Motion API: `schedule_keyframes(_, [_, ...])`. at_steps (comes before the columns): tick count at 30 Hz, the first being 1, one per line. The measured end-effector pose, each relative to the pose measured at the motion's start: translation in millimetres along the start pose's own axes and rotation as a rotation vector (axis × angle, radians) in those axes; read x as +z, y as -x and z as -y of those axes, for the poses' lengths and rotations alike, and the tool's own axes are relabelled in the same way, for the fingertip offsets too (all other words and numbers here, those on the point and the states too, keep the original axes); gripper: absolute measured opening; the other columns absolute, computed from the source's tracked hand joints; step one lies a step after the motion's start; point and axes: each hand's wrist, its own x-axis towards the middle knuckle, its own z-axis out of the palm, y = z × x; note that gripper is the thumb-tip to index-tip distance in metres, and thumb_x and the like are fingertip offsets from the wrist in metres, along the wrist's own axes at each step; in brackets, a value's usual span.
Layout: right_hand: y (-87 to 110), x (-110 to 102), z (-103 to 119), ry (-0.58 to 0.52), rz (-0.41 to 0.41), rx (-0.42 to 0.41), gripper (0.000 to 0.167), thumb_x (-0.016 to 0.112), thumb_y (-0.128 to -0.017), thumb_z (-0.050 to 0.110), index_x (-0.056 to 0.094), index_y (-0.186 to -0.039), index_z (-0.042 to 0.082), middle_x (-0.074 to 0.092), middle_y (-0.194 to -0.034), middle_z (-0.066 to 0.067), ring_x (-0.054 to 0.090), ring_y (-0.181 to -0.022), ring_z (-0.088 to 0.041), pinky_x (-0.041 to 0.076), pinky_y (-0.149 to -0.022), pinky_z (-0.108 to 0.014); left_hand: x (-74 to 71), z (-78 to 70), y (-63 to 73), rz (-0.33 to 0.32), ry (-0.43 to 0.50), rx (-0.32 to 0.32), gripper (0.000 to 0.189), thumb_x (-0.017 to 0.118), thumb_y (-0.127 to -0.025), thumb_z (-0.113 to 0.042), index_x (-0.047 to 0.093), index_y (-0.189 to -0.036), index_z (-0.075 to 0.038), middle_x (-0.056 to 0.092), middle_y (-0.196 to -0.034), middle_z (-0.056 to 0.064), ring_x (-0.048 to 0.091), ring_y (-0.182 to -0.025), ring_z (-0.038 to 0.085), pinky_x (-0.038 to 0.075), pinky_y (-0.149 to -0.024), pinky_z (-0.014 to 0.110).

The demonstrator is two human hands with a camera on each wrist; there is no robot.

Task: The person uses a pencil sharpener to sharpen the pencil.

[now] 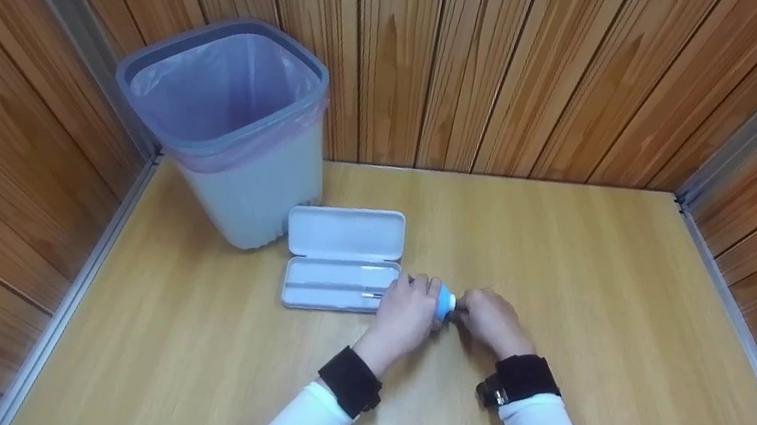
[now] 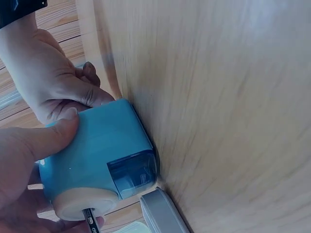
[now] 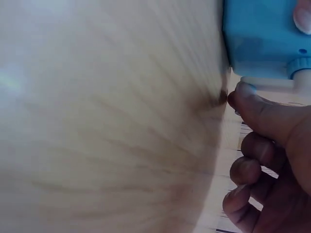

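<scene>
At the far left of the counter [image 1: 566,273] stands the lined bin [image 1: 226,120], and just beside it lies the white pencil case [image 1: 340,260], lid open, with slim things lying along its tray. Next comes my left hand [image 1: 404,312], curled round the blue pencil sharpener [image 2: 97,150], thumb pressed on its top face; a pencil [image 2: 90,218] pokes into the pale round end. The sharpener sits on the counter between my two hands, touching the case's right end.

It looks like a light, hard plastic box with smooth sides, so I judge it would slide or tip easily if I let go; the flat blue body is the place to clamp it, not the clear shavings window.

On the right, my right hand [image 1: 490,321] has its fingers [image 3: 257,111] curled at the sharpener's white crank [image 3: 265,82], apparently pinching it; that thin arm looks the frailest part.
</scene>
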Motion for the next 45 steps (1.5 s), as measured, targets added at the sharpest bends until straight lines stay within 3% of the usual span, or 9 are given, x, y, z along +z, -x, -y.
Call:
schedule_keyframes(4, [5.6, 3.0, 2.3, -0.031, -0.015, -0.028, 0.005, 0.072, -0.087, 0.009, 0.077, -0.089, 0.008, 0.061, -0.073, 0.002, 0.053, -0.066, -0.018, 0.048, -0.063, -0.035, 1.8, -0.2, 0.0, -0.035, -0.026, -0.005, 0.061, 0.079, -0.079, -0.043, 0.064, -0.123, -0.003, 0.067, -0.104, 0.012, 0.061, -0.091, 0.030, 0.052, -0.076, 0.038])
schedule_keyframes(8, [12.5, 4.4, 4.4, -0.081, -0.008, -0.039, 0.006, 0.073, -0.087, 0.008, 0.077, -0.089, 0.012, 0.062, -0.075, 0.004, 0.055, -0.069, -0.017, 0.050, -0.068, -0.035, 2.1, -0.5, 0.9, -0.032, -0.027, -0.013, 0.063, 0.080, -0.077, -0.044, 0.064, -0.122, -0.004, 0.066, -0.102, 0.011, 0.061, -0.089, 0.029, 0.052, -0.074, 0.038])
schedule_keyframes(15, [23.9, 0.1, 4.6, -0.040, 0.000, -0.179, 0.005, 0.075, -0.084, 0.006, 0.078, -0.085, 0.009, 0.062, -0.077, 0.003, 0.053, -0.070, -0.015, 0.050, -0.069, -0.037, -0.9, -3.7, 0.6, 0.000, -0.024, -0.030, 0.067, 0.081, -0.075, -0.049, 0.064, -0.125, -0.007, 0.066, -0.103, 0.011, 0.061, -0.090, 0.029, 0.052, -0.075, 0.037])
schedule_keyframes(30, [39.1, -7.7, 10.9, -0.044, 0.027, -0.169, 0.008, 0.070, -0.089, 0.008, 0.077, -0.093, 0.009, 0.058, -0.079, 0.006, 0.051, -0.071, -0.014, 0.048, -0.067, -0.034, -4.8, -5.6, -2.8, 0.072, 0.035, -0.082, 0.062, 0.081, -0.077, -0.040, 0.063, -0.130, -0.014, 0.065, -0.110, 0.012, 0.060, -0.097, 0.032, 0.052, -0.078, 0.038])
schedule_keyframes(37, [44.7, -9.9, 16.8, -0.062, 0.051, -0.152, 0.008, 0.064, -0.094, 0.008, 0.073, -0.096, 0.008, 0.057, -0.081, 0.004, 0.052, -0.076, -0.016, 0.049, -0.073, -0.037, -7.1, -4.5, -4.8, 0.090, 0.081, -0.084, 0.058, 0.082, -0.077, -0.035, 0.065, -0.129, -0.016, 0.065, -0.110, 0.010, 0.060, -0.097, 0.032, 0.052, -0.079, 0.038])
schedule_keyframes(45, [51.1, -12.7, 19.8, -0.014, 0.012, -0.240, 0.004, 0.064, -0.093, 0.004, 0.067, -0.090, 0.004, 0.053, -0.080, 0.003, 0.050, -0.074, -0.016, 0.047, -0.069, -0.035, -7.2, -5.2, -4.0, 0.066, 0.061, -0.083, 0.061, 0.084, -0.073, -0.034, 0.065, -0.128, -0.016, 0.065, -0.109, 0.008, 0.061, -0.095, 0.032, 0.052, -0.077, 0.038])
